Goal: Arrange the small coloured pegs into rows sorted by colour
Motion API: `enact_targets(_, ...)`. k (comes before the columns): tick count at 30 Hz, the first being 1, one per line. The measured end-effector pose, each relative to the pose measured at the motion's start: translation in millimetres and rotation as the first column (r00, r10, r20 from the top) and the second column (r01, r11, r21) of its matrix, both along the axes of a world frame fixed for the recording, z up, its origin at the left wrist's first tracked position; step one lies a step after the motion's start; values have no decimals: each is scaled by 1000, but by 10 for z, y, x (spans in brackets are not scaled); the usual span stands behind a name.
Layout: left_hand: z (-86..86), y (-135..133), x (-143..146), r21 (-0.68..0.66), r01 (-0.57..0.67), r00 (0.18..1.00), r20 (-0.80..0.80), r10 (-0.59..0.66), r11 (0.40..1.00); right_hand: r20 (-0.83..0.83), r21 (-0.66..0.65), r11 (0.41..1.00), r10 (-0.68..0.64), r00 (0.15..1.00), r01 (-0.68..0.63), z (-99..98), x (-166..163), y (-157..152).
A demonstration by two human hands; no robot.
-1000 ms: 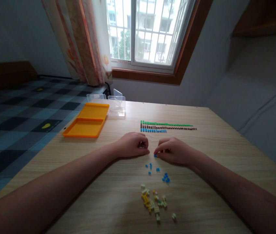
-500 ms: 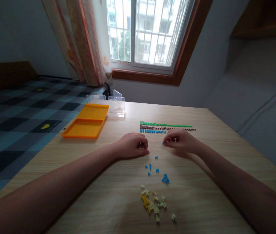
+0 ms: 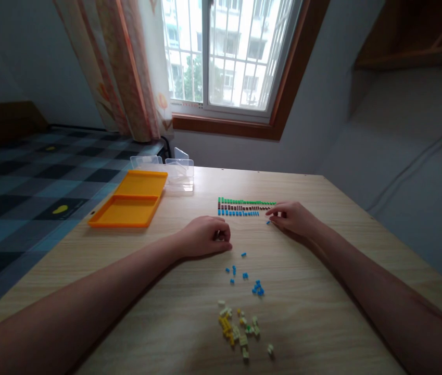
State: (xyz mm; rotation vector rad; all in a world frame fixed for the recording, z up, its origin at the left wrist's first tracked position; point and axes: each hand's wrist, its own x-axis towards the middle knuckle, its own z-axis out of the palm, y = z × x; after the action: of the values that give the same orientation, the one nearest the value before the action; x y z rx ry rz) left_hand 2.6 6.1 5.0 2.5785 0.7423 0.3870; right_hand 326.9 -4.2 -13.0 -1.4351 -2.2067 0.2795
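Note:
My right hand (image 3: 289, 216) is at the right end of the rows, thumb and index finger apart. One small blue brick (image 3: 268, 222) lies by its thumb tip, on the table. My left hand (image 3: 207, 236) rests on the table with its fingers curled; whatever may be inside them is hidden. Beyond the hands run a row of green bricks (image 3: 238, 201), a row of dark brown bricks (image 3: 240, 207) and a shorter row of blue bricks (image 3: 238, 213). Nearer me lie loose blue bricks (image 3: 259, 288), one (image 3: 243, 254) apart from the others.
Yellow and cream bricks (image 3: 236, 328) are heaped at the near side of the wooden table (image 3: 158, 317). An orange two-part tray (image 3: 125, 211) and clear plastic boxes (image 3: 179, 177) stand at the far left. A checked bed (image 3: 21, 187) adjoins the table's left edge.
My right hand has moved a little away toward the rows, and its thumb and index finger have parted from the blue brick. My left hand stays in place; the view has shifted slightly.

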Motion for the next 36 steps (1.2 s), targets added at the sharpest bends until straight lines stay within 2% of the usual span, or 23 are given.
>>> enact_targets(2, 1, -2, 1, 1, -6, 1000, -1, 6, 1000, -1, -13, 1000, -10, 1000, 10, 38, -12, -19)
enact_targets(8, 0, -1, -1, 2, -16, 1000, -16, 16, 1000, 86, -195, 981, 20, 996, -3, 113, -25, -58)
enact_targets(16, -13, 8, -1, 7, -3, 1000, -6, 3, 1000, 60, -15, 1000, 15, 998, -14, 39, -30, -28)
enact_targets(23, -12, 6, -2, 7, -1, 1000, -17, 1, 1000, 49, -30, 998, 59, 997, -58, 70, -67, -73)
enact_targets(30, 9, -11, 2, -1, -4, 1000, -16, 4, 1000, 59, 96, 995, -6, 998, 0, -35, -155, -43)
enact_targets(36, 12, -13, 2, 8, -11, 1000, -13, 11, 1000, 28, 143, 989, -28, 999, 24, -131, -193, 32)
